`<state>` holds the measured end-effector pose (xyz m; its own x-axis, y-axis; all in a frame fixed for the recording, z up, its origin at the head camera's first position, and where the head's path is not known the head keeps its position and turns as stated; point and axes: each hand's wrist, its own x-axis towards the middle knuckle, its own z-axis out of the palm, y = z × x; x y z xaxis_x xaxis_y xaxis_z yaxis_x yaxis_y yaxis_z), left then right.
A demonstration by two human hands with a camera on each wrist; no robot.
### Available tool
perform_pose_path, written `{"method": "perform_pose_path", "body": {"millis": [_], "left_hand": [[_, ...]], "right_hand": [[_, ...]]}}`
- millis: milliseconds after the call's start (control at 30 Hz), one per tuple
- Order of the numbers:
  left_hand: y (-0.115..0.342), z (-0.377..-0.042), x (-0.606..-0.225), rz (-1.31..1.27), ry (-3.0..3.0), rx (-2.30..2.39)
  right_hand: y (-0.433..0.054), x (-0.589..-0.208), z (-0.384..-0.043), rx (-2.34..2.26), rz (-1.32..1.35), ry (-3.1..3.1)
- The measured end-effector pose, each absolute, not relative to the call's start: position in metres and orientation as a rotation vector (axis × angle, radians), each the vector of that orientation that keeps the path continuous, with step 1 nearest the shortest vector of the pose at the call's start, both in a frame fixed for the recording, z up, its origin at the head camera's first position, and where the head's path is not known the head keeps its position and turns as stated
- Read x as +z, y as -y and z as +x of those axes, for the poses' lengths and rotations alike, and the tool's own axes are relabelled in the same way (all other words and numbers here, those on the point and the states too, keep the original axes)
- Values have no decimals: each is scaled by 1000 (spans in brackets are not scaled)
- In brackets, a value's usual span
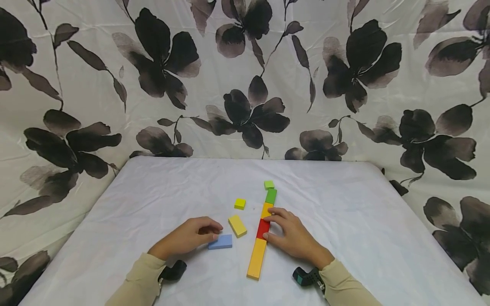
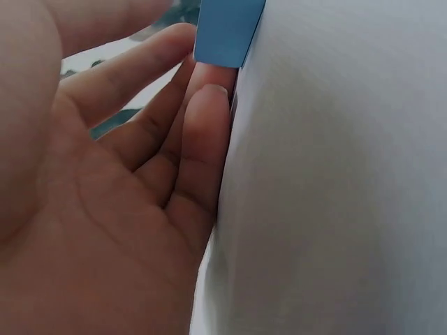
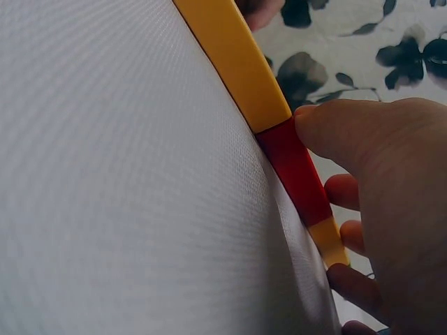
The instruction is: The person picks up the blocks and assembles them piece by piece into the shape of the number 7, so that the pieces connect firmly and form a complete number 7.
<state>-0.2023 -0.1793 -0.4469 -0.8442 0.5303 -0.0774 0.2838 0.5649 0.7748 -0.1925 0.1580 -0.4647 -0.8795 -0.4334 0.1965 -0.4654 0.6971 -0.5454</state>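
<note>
A row of blocks runs away from me: a long orange block, a red block, a yellow-orange block, a green block and a small light green block. My right hand rests along its right side, thumb and fingertips touching the red block and the yellow-orange block. My left hand lies beside a flat blue block, thumb at its left end and fingers loosely bent. In the left wrist view, fingertips sit right by the blue block.
Between the blue block and the row lie a yellow rectangular block and a smaller yellow block. A white cloth covers the table. Behind it hangs a flower-patterned curtain.
</note>
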Motion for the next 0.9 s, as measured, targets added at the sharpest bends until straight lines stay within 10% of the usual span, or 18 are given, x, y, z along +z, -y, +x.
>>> {"method": "perform_pose_path", "body": {"millis": [900], "left_hand": [[179, -201, -450, 794, -2503, 1055]], "right_hand": [[-158, -466, -193, 951, 731, 2847]]}}
